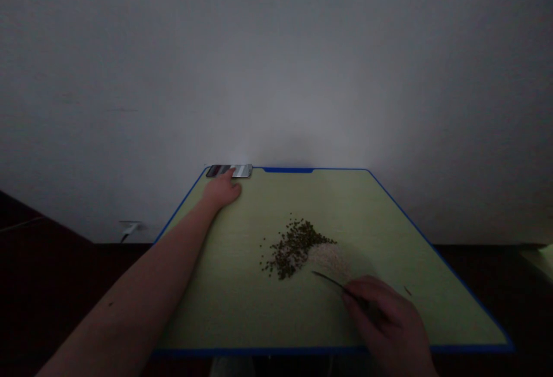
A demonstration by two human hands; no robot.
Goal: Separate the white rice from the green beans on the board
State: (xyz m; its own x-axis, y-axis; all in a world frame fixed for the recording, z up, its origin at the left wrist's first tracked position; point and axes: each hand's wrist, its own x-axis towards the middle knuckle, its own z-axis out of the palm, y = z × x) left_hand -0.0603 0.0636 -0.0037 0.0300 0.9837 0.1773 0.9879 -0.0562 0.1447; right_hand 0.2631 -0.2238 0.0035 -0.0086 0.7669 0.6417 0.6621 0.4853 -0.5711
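Observation:
My left hand (222,191) reaches to the far left corner of the green table (242,308), a fingertip touching a phone (230,170) that lies there; the other fingers are curled. My right hand (384,316) rests near the front right, pinched on thin dark tweezers (330,281) whose tip points at a pile of white grains (332,256). A pile of small dark green beans (292,247) lies just left of the white grains, touching them.
The table has a blue rim (401,207) and stands against a plain white wall (276,66). A small dark speck (407,291) lies right of my right hand. The floor on both sides is dark. A socket with a plug (129,228) sits low on the wall at left.

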